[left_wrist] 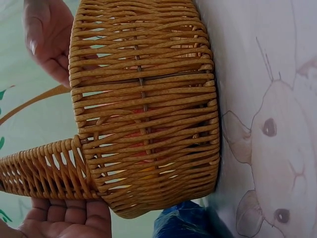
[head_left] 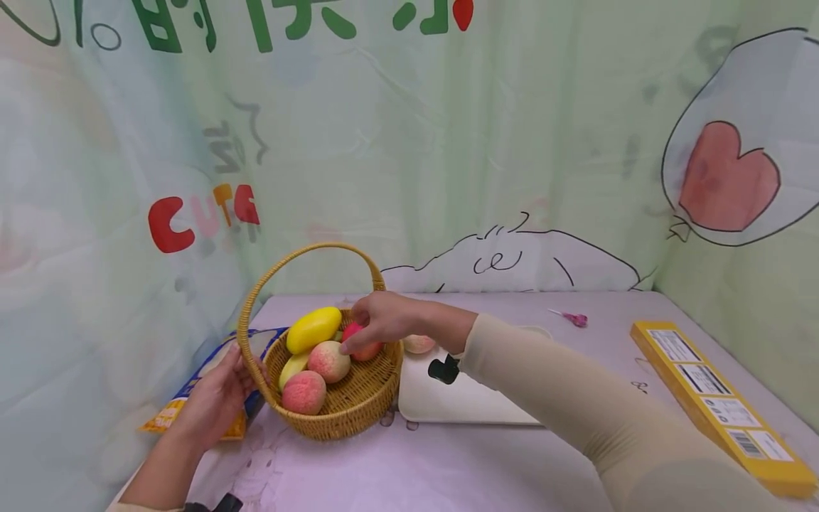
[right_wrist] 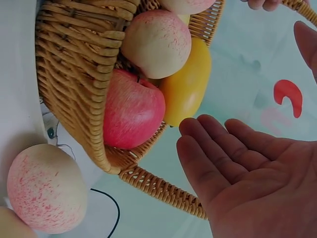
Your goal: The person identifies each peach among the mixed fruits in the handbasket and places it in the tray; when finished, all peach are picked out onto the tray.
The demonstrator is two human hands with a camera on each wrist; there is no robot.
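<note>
A wicker basket (head_left: 361,402) with a tall handle (head_left: 252,291) stands on the left part of the table. Inside lie a yellow mango (head_left: 313,329), two peaches (head_left: 303,392), a red apple (right_wrist: 132,110) and another yellow fruit (head_left: 293,370), partly covered. My left hand (head_left: 220,391) rests against the left foot of the handle, its fingers extended behind it in the left wrist view. Above the basket's right side hovers my right hand (head_left: 389,318), palm down. The right wrist view shows its fingers loosely extended near the apple and mango, holding nothing.
A white tray (head_left: 461,402) lies right of the basket, with a peach (right_wrist: 47,188) at its left end and part of another pale fruit (right_wrist: 12,225) beside it. A blue-and-orange bag (head_left: 173,412) is behind my left hand. Rightward are a pink item (head_left: 578,320) and a yellow box (head_left: 723,405).
</note>
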